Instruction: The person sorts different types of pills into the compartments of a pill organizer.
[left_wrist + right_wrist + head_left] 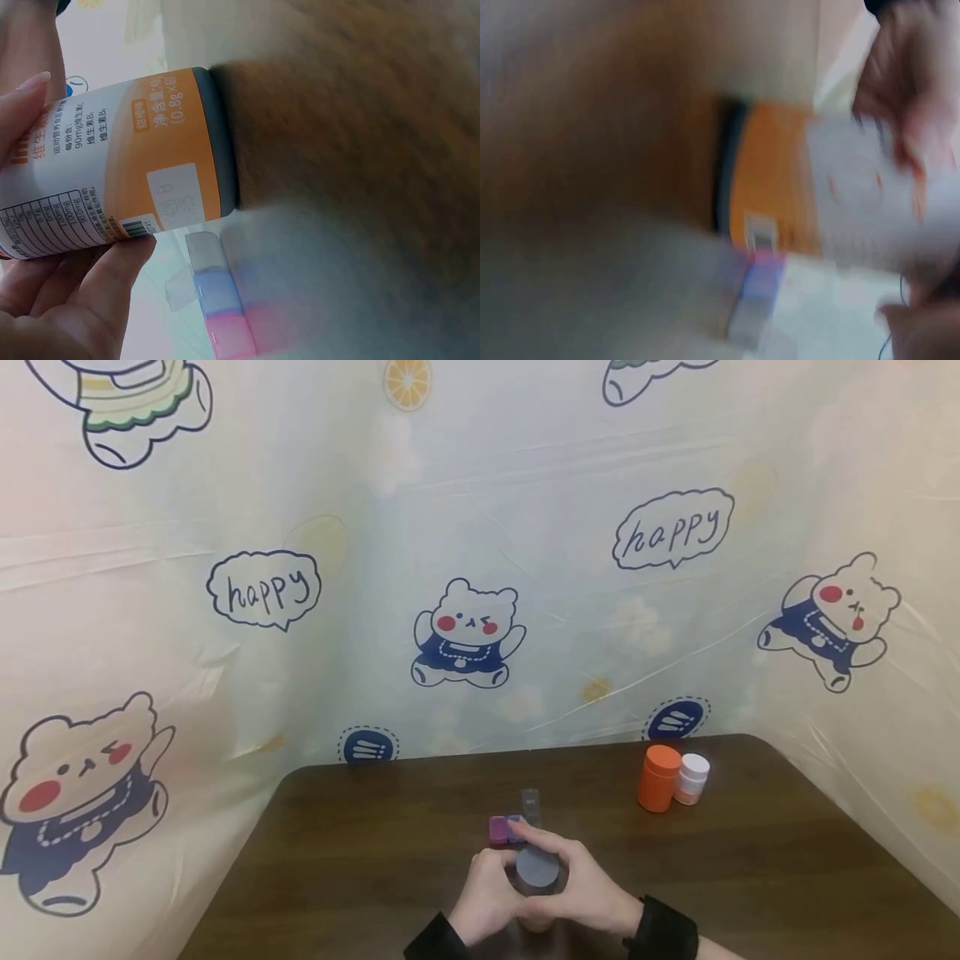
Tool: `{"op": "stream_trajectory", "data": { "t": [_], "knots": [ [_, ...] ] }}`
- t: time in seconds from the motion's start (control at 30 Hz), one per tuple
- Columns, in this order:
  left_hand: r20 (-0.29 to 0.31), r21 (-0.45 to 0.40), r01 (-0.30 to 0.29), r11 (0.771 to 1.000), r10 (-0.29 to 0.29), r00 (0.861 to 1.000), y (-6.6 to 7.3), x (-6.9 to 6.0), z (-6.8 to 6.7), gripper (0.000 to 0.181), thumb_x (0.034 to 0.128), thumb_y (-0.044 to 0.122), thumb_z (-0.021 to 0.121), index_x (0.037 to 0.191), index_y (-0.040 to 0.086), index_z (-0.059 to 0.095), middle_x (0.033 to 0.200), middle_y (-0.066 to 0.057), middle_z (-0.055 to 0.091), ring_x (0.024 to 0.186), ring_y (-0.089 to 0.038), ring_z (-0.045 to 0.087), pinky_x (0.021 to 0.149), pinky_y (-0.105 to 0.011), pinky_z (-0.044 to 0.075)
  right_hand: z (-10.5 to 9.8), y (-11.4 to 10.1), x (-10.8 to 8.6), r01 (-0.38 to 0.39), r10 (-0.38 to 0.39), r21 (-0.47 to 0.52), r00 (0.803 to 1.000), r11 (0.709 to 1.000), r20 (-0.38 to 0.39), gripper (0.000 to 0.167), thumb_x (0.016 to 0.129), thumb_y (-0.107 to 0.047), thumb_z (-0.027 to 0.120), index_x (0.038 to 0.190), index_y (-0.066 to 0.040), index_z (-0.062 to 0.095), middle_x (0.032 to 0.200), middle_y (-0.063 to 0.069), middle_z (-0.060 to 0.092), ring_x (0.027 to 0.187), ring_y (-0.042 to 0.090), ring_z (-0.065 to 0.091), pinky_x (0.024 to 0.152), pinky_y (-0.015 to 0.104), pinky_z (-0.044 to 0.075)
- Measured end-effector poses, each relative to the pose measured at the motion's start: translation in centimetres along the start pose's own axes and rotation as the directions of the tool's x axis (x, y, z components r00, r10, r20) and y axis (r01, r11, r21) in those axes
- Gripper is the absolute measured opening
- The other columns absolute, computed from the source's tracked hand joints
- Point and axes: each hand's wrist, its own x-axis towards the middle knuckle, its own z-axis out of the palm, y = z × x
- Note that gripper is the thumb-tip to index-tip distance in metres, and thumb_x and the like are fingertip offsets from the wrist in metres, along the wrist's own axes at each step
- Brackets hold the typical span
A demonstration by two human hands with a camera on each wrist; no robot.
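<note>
**Gripping an orange-and-white bottle (112, 165) in both hands**

Holding the bottle at the lower centre of the head view, apparently upright, with a grey lid (537, 866) on top. Clamping the curled fingers of the left hand (487, 893) on one side of it and those of the right hand (592, 893) on the other, framing the lid between them.

Counting the two-handed grip as done, and also the opening of a clear flap (180, 289) on the three-part box (219, 292) just beyond. Judging the uncapping as undone, with the lid in place; not being able to tell a loosened lid from a tight one, nor to make out any contents.

Showing a smooth, rounded cylinder, wearing a white label with fine print and a broad orange band, ending in a dark rim toward the counter (337, 860). Blurring heavily in the right wrist view.

Displaying small squarish compartments of translucent plastic in clear, blue and pink, at the centre of the head view's lower half. Spreading dark wood grain underneath. Standing side by side at right of the frame: a ribless orange jar (658, 785) and a smaller white-capped jar (692, 779). Hanging behind everything, creased and thin: a bear-printed sheet (555, 635).
</note>
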Motion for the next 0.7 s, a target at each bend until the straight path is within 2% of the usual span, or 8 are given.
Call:
{"op": "stream_trajectory", "data": {
  "t": [0.13, 0.23, 0.3, 0.4, 0.47, 0.53, 0.6, 0.7],
  "knots": [
    [-0.035, 0.028, -0.01, 1.0, 0.011, 0.999, -0.1, 0.1, 0.0, 0.039, 0.0638, 0.026, 0.093, 0.097, 0.011, 0.081, 0.093, 0.001, 0.08, 0.089, -0.004, 0.069, 0.077, -0.018, 0.049, 1.5, 0.1, -0.1, -0.008, -0.009, -0.119, 0.99, 0.993, -0.143, 0.086, 0.081, -0.021, 0.085, 0.155, -0.024, 0.04, 0.161, 0.008, 0.04, 0.147, -0.001, 0.032, 0.115, 0.038, 0.039],
    [-0.054, 0.033, -0.003, 0.999, 0.005, 0.999, -0.2, 0.1, 0.1, 0.035, 0.0641, 0.023, 0.093, 0.095, 0.013, 0.081, 0.09, 0.002, 0.08, 0.084, 0.001, 0.067, 0.073, -0.018, 0.05, 2.0, 0.2, 0.1, -0.052, 0.032, -0.102, 0.982, 0.993, -0.185, 0.089, 0.078, -0.021, 0.088, 0.153, -0.03, 0.042, 0.161, 0.005, 0.04, 0.146, 0.004, 0.035, 0.114, 0.042, 0.038],
    [-0.045, 0.017, 0.004, 1.0, -0.004, 0.999, -0.2, 0.0, 0.1, 0.037, 0.0614, 0.021, 0.094, 0.095, 0.013, 0.081, 0.09, 0.003, 0.08, 0.083, 0.003, 0.065, 0.073, -0.018, 0.051, 2.1, 0.3, 0.1, -0.113, 0.097, -0.064, 0.973, 0.992, -0.208, 0.088, 0.077, -0.022, 0.089, 0.151, -0.032, 0.044, 0.16, 0.001, 0.042, 0.145, 0.006, 0.038, 0.115, 0.046, 0.038],
    [-0.018, -0.008, 0.016, 1.0, -0.016, 1.0, -0.3, -0.1, 0.2, 0.042, 0.0581, 0.022, 0.097, 0.096, 0.013, 0.081, 0.09, 0.004, 0.079, 0.084, 0.003, 0.064, 0.075, -0.018, 0.051, 1.9, 0.4, 0.0, -0.207, 0.197, -0.014, 0.948, 0.978, -0.25, 0.086, 0.074, -0.022, 0.09, 0.149, -0.029, 0.047, 0.158, 0.001, 0.046, 0.144, 0.014, 0.041, 0.115, 0.046, 0.039],
    [-0.002, -0.018, 0.022, 1.0, -0.022, 1.0, -0.2, -0.2, 0.1, 0.046, 0.057, 0.024, 0.098, 0.097, 0.012, 0.08, 0.092, 0.004, 0.079, 0.085, 0.003, 0.064, 0.076, -0.019, 0.05, 1.8, 0.6, -0.2, -0.246, 0.237, 0.002, 0.931, 0.969, -0.277, 0.086, 0.074, -0.023, 0.09, 0.149, -0.025, 0.048, 0.156, 0.003, 0.047, 0.144, 0.022, 0.043, 0.115, 0.046, 0.04],
    [0.011, -0.026, 0.02, 0.999, -0.02, 1.0, -0.2, -0.2, 0.1, 0.045, 0.0594, 0.025, 0.097, 0.098, 0.011, 0.079, 0.092, 0.003, 0.079, 0.085, 0.002, 0.063, 0.075, -0.019, 0.049, 1.5, 0.7, -0.4, -0.263, 0.253, 0.006, 0.92, 0.965, -0.298, 0.086, 0.073, -0.023, 0.09, 0.148, -0.023, 0.048, 0.156, 0.006, 0.048, 0.144, 0.03, 0.042, 0.115, 0.049, 0.04],
    [0.024, -0.039, 0.023, 0.999, -0.022, 0.999, -0.2, -0.3, 0.1, 0.043, 0.0611, 0.024, 0.096, 0.098, 0.009, 0.078, 0.092, 0.003, 0.079, 0.082, 0.002, 0.062, 0.073, -0.019, 0.048, 1.2, 0.8, -0.7, -0.267, 0.258, 0.016, 0.913, 0.964, -0.317, 0.084, 0.073, -0.024, 0.091, 0.146, -0.024, 0.05, 0.155, 0.007, 0.049, 0.143, 0.036, 0.042, 0.114, 0.057, 0.039],
    [0.039, -0.064, 0.032, 0.997, -0.03, 0.999, -0.1, -0.2, 0.1, 0.041, 0.0621, 0.022, 0.095, 0.097, 0.009, 0.078, 0.09, 0.004, 0.078, 0.079, 0.003, 0.059, 0.07, -0.018, 0.047, 0.9, 0.7, -1.2, -0.267, 0.257, 0.02, 0.9, 0.963, -0.351, 0.076, 0.074, -0.024, 0.09, 0.14, -0.026, 0.054, 0.148, 0.008, 0.054, 0.137, 0.033, 0.048, 0.112, 0.06, 0.039]
  ]
}}
